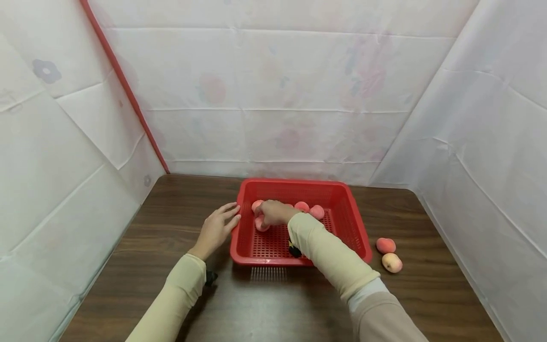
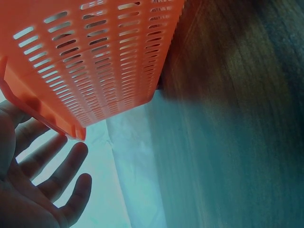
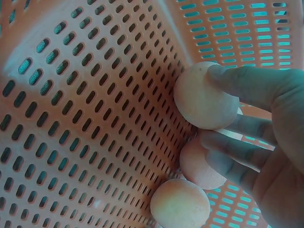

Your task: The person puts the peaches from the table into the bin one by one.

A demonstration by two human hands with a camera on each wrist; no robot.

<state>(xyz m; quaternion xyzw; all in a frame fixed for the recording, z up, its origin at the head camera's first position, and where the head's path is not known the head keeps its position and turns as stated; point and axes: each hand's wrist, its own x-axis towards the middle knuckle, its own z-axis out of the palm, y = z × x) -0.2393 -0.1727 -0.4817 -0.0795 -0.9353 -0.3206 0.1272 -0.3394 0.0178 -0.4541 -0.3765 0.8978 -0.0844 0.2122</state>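
Note:
A red slotted plastic basket [image 1: 361,228] stands on the wooden table with several pinkish peaches inside. My right hand [image 1: 275,212] reaches into its left part and holds a peach [image 3: 202,97] between thumb and fingers. Below that fruit in the right wrist view lie another peach [image 3: 199,164], partly behind the fingers, and a yellowish-pink peach [image 3: 179,204]. Two peaches [image 1: 301,206] [image 1: 317,212] sit farther right in the basket. With fingers spread and fairly straight, my left hand [image 1: 217,229] touches the basket's left rim [image 2: 52,124].
To the basket's right, a red peach [image 1: 386,245] and a yellowish peach [image 1: 392,262] lie together on the table [image 1: 171,204]. White patterned sheeting [image 1: 278,95] hangs at the back and both sides. A red strip [image 1: 124,85] runs down the left corner.

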